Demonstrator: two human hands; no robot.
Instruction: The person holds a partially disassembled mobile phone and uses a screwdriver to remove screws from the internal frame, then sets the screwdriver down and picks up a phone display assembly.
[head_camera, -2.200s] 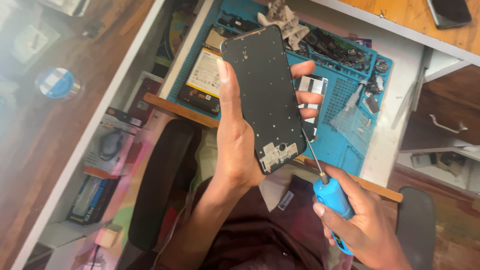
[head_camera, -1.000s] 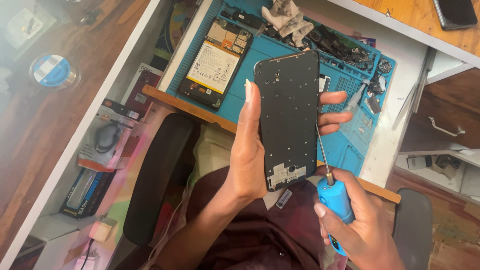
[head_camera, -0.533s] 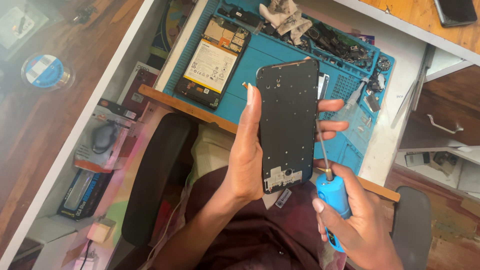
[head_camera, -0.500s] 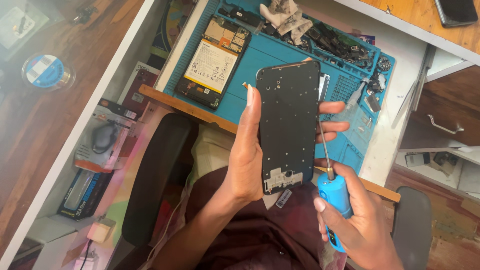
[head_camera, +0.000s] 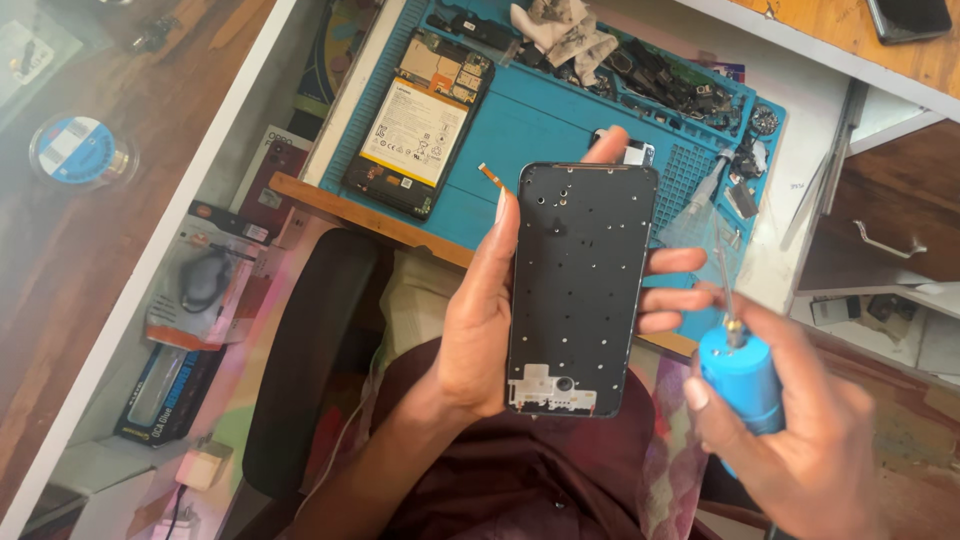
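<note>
My left hand grips a black phone frame upright over my lap, thumb on its left edge, fingers curled around the right edge. A short orange flex cable sticks out at its top left. My right hand holds a screwdriver with a blue handle at the lower right. Its thin shaft points up, a little to the right of the frame and apart from it. On the blue work mat lies an opened phone body with its battery showing.
Small black parts and a crumpled cloth lie along the mat's far edge. A drawer with a metal handle is at the right. Packaged items sit under the glass counter at left, with a round tape roll on top.
My right hand has pulled the screwdriver away from the frame's right edge, out to the right and lower. The frame stays in my left hand, held slightly lower.
</note>
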